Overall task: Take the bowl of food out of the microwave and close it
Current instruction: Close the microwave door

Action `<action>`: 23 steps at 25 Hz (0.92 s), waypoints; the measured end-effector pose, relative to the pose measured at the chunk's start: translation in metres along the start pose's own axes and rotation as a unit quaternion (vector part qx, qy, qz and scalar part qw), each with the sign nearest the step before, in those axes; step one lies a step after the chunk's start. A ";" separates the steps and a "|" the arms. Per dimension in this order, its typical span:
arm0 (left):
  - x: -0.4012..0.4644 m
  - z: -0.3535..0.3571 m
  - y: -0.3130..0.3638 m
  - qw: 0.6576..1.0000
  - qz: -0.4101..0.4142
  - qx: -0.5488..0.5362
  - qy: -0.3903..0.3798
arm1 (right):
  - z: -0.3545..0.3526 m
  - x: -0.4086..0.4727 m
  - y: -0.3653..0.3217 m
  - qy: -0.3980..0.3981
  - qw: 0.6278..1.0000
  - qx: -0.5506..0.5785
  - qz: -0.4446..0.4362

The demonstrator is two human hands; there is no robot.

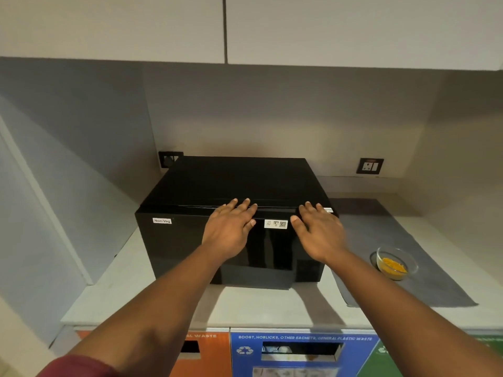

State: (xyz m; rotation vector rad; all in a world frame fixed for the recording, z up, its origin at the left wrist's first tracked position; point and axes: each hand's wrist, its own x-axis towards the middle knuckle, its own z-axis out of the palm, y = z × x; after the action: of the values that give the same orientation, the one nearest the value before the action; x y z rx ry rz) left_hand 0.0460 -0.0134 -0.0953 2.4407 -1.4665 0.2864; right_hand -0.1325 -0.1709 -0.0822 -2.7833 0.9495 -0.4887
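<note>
Both hands, left (231, 229) and right (319, 232), are laid flat on the shut microwave (234, 202), grip spread, nothing held. The bowl of food (394, 263) is parked near the tabletop's (258, 303) right edge.

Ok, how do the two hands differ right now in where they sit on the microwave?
The left hand lies near the middle of the microwave's front top edge, fingers reaching onto the top; the right hand sits at the right end, nearer the bowl on the grey mat. The left covers no sticker; the right sits beside the QR label. Both are open, flat, empty.
</note>
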 end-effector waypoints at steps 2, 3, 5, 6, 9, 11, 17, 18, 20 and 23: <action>0.001 0.001 0.000 1.000 0.014 0.017 -0.004 | 0.004 -0.001 0.004 0.008 0.998 -0.063 -0.019; 0.003 0.000 0.000 1.000 0.023 0.019 -0.004 | 0.007 0.000 0.005 0.014 0.997 -0.077 -0.025; 0.005 0.000 -0.001 0.999 0.032 0.016 -0.002 | 0.013 0.003 0.004 0.023 0.996 -0.077 -0.040; 0.006 0.001 0.000 0.999 0.032 0.014 0.001 | 0.016 0.004 0.003 0.029 0.996 -0.068 -0.046; 0.009 0.003 0.000 1.000 0.027 0.004 0.013 | 0.023 0.008 0.001 0.052 0.996 -0.052 -0.045; 0.009 0.005 0.000 0.999 0.025 0.002 0.020 | 0.027 0.010 0.002 0.064 0.996 -0.053 -0.044; 0.008 0.007 0.003 0.999 0.021 -0.003 0.045 | 0.030 0.013 -0.001 0.084 0.994 -0.048 -0.040; 0.008 0.009 0.002 0.999 0.023 -0.003 0.046 | 0.032 0.013 -0.001 0.088 0.994 -0.051 -0.040; 0.009 0.011 0.001 0.998 0.024 -0.001 0.050 | 0.033 0.013 0.000 0.096 0.993 -0.055 -0.038; 0.010 0.012 0.000 0.998 0.028 -0.001 0.056 | 0.035 0.014 -0.001 0.103 0.993 -0.055 -0.035</action>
State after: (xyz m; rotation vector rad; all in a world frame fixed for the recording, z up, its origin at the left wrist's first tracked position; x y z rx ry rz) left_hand 0.0510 -0.0261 -0.1033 2.3440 -1.4880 0.4270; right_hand -0.1088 -0.1775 -0.1107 -2.9155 0.9488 -0.7689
